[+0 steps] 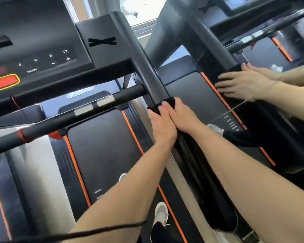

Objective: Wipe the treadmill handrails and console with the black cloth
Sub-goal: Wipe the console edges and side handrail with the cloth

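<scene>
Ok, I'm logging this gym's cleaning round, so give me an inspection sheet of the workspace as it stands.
Surface: treadmill belt, black with orange edge strips.
Job's things: black cloth draped over the right handrail; console has no hand on it.
Clutter: nothing seen.
Hands: left hand and right hand lie side by side, pressing the cloth on the rail; fingers look mostly straight.
Cables: thin red cord hangs below the console; black cord crosses the bottom of the view.
Surroundings: mirror on the right reflects the hands; window ahead.
</scene>
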A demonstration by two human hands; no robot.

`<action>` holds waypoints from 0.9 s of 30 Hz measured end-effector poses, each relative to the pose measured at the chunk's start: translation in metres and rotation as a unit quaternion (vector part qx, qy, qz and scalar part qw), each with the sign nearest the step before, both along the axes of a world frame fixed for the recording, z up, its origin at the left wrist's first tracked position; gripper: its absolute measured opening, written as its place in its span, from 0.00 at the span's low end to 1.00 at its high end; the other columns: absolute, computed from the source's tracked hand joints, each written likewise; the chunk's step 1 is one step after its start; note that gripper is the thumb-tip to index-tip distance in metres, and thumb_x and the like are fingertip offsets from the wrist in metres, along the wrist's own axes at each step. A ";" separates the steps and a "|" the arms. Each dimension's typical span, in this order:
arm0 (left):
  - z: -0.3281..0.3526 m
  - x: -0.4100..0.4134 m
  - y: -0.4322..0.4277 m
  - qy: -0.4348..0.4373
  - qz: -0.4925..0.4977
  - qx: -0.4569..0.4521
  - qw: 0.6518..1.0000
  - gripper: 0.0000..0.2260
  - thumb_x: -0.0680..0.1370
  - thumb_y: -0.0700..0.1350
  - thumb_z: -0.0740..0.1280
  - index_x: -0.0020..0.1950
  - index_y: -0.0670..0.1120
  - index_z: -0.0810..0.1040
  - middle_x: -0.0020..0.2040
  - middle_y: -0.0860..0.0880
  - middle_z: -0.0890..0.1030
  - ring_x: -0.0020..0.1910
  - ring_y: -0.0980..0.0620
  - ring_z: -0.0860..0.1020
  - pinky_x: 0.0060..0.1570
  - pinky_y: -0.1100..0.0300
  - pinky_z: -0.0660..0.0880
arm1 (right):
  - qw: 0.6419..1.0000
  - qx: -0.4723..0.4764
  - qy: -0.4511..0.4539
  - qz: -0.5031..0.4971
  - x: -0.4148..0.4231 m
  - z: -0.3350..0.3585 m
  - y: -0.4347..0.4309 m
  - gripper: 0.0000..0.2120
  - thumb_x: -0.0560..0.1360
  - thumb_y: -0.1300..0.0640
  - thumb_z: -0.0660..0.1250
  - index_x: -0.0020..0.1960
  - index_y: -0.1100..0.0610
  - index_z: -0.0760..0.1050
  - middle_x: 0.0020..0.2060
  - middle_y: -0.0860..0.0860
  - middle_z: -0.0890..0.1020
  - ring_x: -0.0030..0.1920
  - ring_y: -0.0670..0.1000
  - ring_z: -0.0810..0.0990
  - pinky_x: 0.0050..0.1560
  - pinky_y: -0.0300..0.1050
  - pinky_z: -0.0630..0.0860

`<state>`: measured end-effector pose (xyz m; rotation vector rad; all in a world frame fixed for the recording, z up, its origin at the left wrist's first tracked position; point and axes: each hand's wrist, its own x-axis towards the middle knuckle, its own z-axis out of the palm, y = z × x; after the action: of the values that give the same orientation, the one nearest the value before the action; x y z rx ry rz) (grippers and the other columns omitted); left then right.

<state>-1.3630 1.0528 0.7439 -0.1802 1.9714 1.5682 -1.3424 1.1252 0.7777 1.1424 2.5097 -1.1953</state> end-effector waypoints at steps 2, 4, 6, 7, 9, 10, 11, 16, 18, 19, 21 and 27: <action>-0.002 -0.037 0.011 -0.017 0.023 0.025 0.999 0.26 0.83 0.59 0.50 0.76 0.45 0.59 0.72 0.43 0.71 0.70 0.44 0.70 0.68 0.53 0.65 | 1.000 0.009 0.017 0.000 -0.031 -0.003 0.007 0.29 0.79 0.36 0.57 0.68 0.57 0.67 0.62 0.57 0.79 0.61 0.60 0.77 0.54 0.49 0.70; 0.000 -0.054 0.015 -0.017 0.022 0.027 0.999 0.27 0.84 0.58 0.50 0.78 0.45 0.56 0.74 0.43 0.69 0.71 0.45 0.69 0.64 0.57 0.63 | 1.000 0.003 0.027 -0.004 -0.047 -0.007 0.011 0.29 0.79 0.35 0.57 0.69 0.57 0.68 0.62 0.56 0.79 0.62 0.59 0.76 0.56 0.50 0.70; 0.003 -0.050 0.013 -0.004 0.007 0.018 1.000 0.28 0.84 0.58 0.49 0.79 0.44 0.54 0.75 0.44 0.67 0.72 0.45 0.67 0.60 0.59 0.60 | 0.999 -0.005 0.036 -0.005 -0.043 -0.009 0.011 0.28 0.80 0.37 0.57 0.71 0.56 0.67 0.64 0.56 0.78 0.63 0.58 0.76 0.57 0.49 0.69; 0.004 -0.042 0.010 0.000 -0.009 0.007 1.000 0.28 0.84 0.57 0.49 0.79 0.43 0.53 0.76 0.45 0.65 0.73 0.46 0.66 0.60 0.59 0.60 | 0.999 -0.008 0.041 -0.004 -0.032 -0.008 0.008 0.27 0.80 0.38 0.56 0.71 0.56 0.66 0.65 0.55 0.78 0.64 0.58 0.76 0.56 0.48 0.69; 0.004 -0.017 0.000 0.013 -0.036 -0.018 0.999 0.30 0.84 0.58 0.49 0.80 0.43 0.49 0.79 0.45 0.61 0.75 0.45 0.63 0.66 0.57 0.59 | 0.999 -0.012 0.047 0.002 0.000 -0.007 0.002 0.25 0.81 0.41 0.56 0.71 0.55 0.66 0.66 0.54 0.77 0.64 0.58 0.75 0.55 0.47 0.68; 0.003 0.001 -0.005 0.017 -0.050 -0.029 0.998 0.31 0.84 0.59 0.49 0.81 0.43 0.47 0.80 0.45 0.59 0.76 0.45 0.62 0.69 0.56 0.58 | 0.999 -0.016 0.042 0.004 0.020 -0.006 -0.003 0.24 0.82 0.42 0.55 0.71 0.55 0.66 0.67 0.54 0.76 0.65 0.57 0.75 0.55 0.47 0.67; 0.002 0.022 -0.011 0.019 -0.064 -0.040 0.997 0.31 0.84 0.59 0.49 0.81 0.43 0.45 0.80 0.45 0.57 0.77 0.45 0.60 0.72 0.55 0.57 | 0.999 -0.019 0.036 0.005 0.042 -0.005 -0.009 0.23 0.82 0.43 0.55 0.72 0.55 0.66 0.67 0.54 0.76 0.66 0.57 0.74 0.55 0.47 0.67; 0.000 0.135 -0.050 0.015 -0.126 -0.072 0.989 0.32 0.84 0.59 0.49 0.81 0.43 0.42 0.82 0.45 0.51 0.79 0.49 0.55 0.75 0.56 0.54 | 0.999 -0.024 0.038 -0.001 0.156 -0.002 -0.039 0.21 0.83 0.47 0.56 0.74 0.52 0.65 0.69 0.53 0.76 0.69 0.54 0.73 0.56 0.40 0.64; 0.002 0.151 -0.054 0.011 -0.130 -0.069 0.989 0.32 0.84 0.59 0.49 0.81 0.43 0.42 0.81 0.46 0.53 0.78 0.48 0.58 0.73 0.56 0.57 | 0.999 -0.023 0.034 -0.007 0.175 -0.003 -0.045 0.22 0.83 0.46 0.55 0.75 0.51 0.65 0.69 0.52 0.75 0.70 0.53 0.72 0.59 0.41 0.65; 0.003 0.149 -0.052 0.007 -0.120 -0.067 0.990 0.32 0.84 0.59 0.49 0.81 0.43 0.43 0.81 0.45 0.55 0.77 0.46 0.60 0.72 0.55 0.59 | 0.999 -0.022 0.030 -0.009 0.173 -0.003 -0.044 0.21 0.83 0.46 0.55 0.74 0.51 0.66 0.68 0.53 0.77 0.68 0.54 0.73 0.58 0.42 0.66; 0.003 0.130 -0.040 -0.002 -0.090 -0.069 0.994 0.32 0.83 0.59 0.49 0.80 0.41 0.48 0.79 0.41 0.60 0.75 0.42 0.64 0.72 0.51 0.62 | 1.000 -0.013 0.018 -0.015 0.150 -0.002 -0.040 0.21 0.83 0.43 0.55 0.71 0.52 0.69 0.65 0.56 0.79 0.66 0.58 0.76 0.57 0.46 0.68; 0.001 0.025 -0.013 -0.028 -0.048 -0.035 0.998 0.32 0.82 0.63 0.47 0.76 0.40 0.56 0.74 0.40 0.67 0.69 0.41 0.70 0.64 0.52 0.65 | 1.000 0.018 0.009 -0.016 0.040 -0.009 -0.016 0.29 0.81 0.38 0.52 0.71 0.58 0.65 0.64 0.61 0.77 0.63 0.63 0.76 0.61 0.54 0.70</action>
<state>-1.3378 1.0400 0.7446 -0.1529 1.9621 1.4198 -1.3026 1.1092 0.7690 1.1884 2.5459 -1.1783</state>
